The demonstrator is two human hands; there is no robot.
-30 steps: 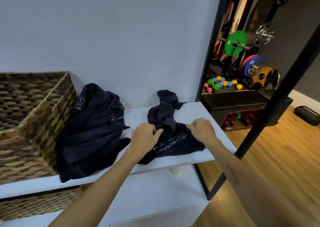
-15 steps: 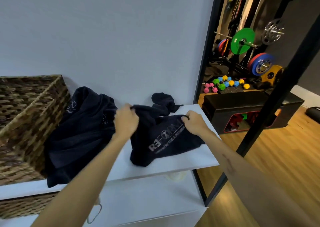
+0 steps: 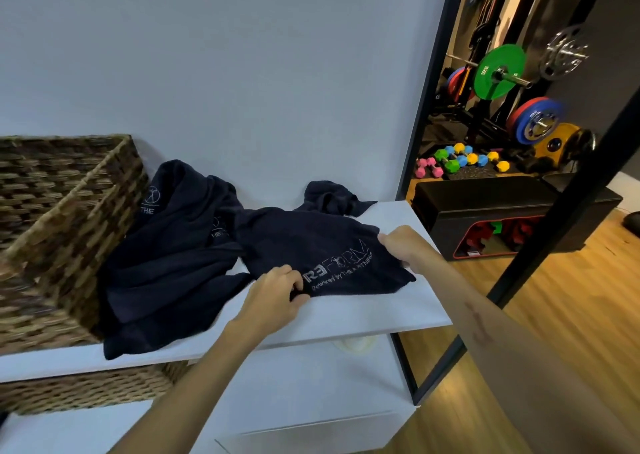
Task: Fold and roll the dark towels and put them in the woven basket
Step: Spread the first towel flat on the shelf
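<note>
Two hands on job: left hand [image 3: 273, 294] and right hand [image 3: 401, 245], both on the front towel [image 3: 311, 245].
Left grip: fingers curled, pinching the near-left edge of the towel beside the printed logo.
Right grip: grasping the right edge; fingertips are tucked under the cloth, so the exact hold is hidden.
Towel position: spread mostly flat on the white worktop [image 3: 363, 315], logo up, far corner bunched against the wall.
Long axis: runs roughly left-right, stretched between the two hands.
Second towel [image 3: 166, 263]: crumpled heap, left of the first, leaning on the woven basket [image 3: 69, 218].
Basket bearing: well left of both hands; left hand is nearer.
Stage, my reading: flattening ahead of the first fold; nothing rolled yet.
Next move turns on: keeping tension along that axis so the edges meet squarely.
</note>
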